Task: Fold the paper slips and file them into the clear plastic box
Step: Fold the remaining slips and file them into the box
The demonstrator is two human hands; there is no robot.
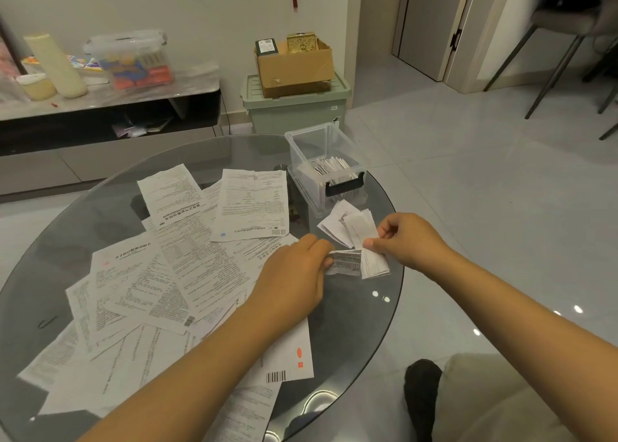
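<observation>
The right hand [406, 237] pinches one end of a narrow paper slip [357, 262] between thumb and fingertips; the left hand [294, 274] grips the opposite end, fingers curled around it. The slip sits just above the glass table [351, 324], partly folded, its printed face showing. A second loose slip [337, 224] lies just beyond it, near the right hand.

Step in hand, as judged: completing a fold. To do it well, bring the two ends edge to edge, hold them aligned with the right-hand pinch, then run the left fingers along the crease so it lies flat and narrow enough to file.

The clear plastic box [311, 147] stands open on the table beyond the right hand, already holding upright folded slips [331, 167]. Unfolded sheets [187, 257] cover the table to the left.
</observation>
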